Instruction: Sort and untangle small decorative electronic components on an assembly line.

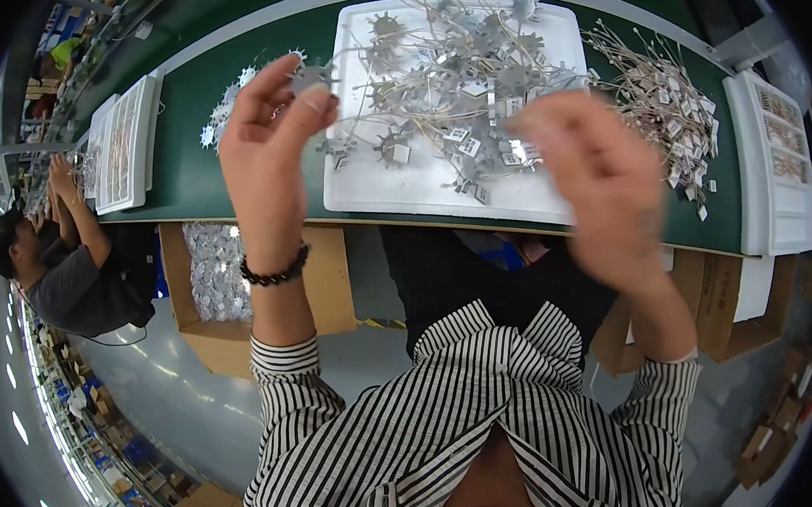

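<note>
My left hand is closed, with a small grey star-shaped metal plate pinched between thumb and fingers. It is raised just beside the left edge of a white foam tray. On that tray lies a tangled heap of similar metal plates with thin pale wires and small white labels. Over the tray's right side hovers my right hand, smeared by motion. Whether its fingers hold anything cannot be made out.
Bundled wires with white tags lie right of the tray, and loose star-shaped plates to its left. White compartment trays stand at both table ends. Below are a cardboard box of bagged silvery parts and other cartons. A co-worker sits at left.
</note>
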The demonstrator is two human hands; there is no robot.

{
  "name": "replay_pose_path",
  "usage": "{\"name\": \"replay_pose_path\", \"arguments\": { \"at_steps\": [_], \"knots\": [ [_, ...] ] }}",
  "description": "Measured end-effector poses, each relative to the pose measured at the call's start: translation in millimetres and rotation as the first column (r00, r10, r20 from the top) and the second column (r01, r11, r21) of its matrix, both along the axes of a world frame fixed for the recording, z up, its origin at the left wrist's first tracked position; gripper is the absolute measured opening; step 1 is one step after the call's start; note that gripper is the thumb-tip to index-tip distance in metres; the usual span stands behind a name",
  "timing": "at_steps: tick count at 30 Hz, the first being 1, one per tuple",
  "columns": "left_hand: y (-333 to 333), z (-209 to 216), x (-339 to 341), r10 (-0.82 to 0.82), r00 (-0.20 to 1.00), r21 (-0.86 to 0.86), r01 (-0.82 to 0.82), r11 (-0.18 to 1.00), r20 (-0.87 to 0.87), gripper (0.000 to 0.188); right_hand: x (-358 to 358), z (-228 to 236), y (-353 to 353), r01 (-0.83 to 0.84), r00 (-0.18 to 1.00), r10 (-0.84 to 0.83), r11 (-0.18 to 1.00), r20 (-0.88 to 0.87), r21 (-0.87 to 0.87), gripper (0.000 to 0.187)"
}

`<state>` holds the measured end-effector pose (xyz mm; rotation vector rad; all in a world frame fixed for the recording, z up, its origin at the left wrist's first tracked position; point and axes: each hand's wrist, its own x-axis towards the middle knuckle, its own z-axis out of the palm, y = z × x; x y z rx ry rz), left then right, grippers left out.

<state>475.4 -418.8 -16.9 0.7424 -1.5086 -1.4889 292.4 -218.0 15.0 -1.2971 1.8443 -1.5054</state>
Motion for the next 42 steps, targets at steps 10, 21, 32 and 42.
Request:
{"name": "replay_pose_path", "arguments": {
  "at_steps": [10, 21, 32, 42],
  "knots": [
    [40, 5, 14, 0.089, 0.993, -0.054, -0.093, 0.994, -0.072, 0.039, 60, -11, -50, -0.068, 0.983, 0.026, 0.971, -0.182, -0.229, 0.001],
    [41, -1, 19, 0.1, 0.987, -0.055, -0.107, 0.993, -0.126, 0.037, 65, -8, -53, -0.016, 0.985, -0.008, 0.99, -0.17, -0.138, 0.006],
    [47, -8, 14, -0.137, 0.971, -0.135, 0.112, 0.984, -0.194, 0.024, 65, -12, -55, -0.117, 0.975, 0.121, 0.993, 0.188, -0.032, 0.011],
    [60, 23, 9, -0.231, 0.965, -0.48, 0.263, 0.837, 0.126, 0.054, 36, -20, -39, -0.186, 0.981, 0.179, 0.977, -0.071, -0.101, 0.018]
  ]
}}
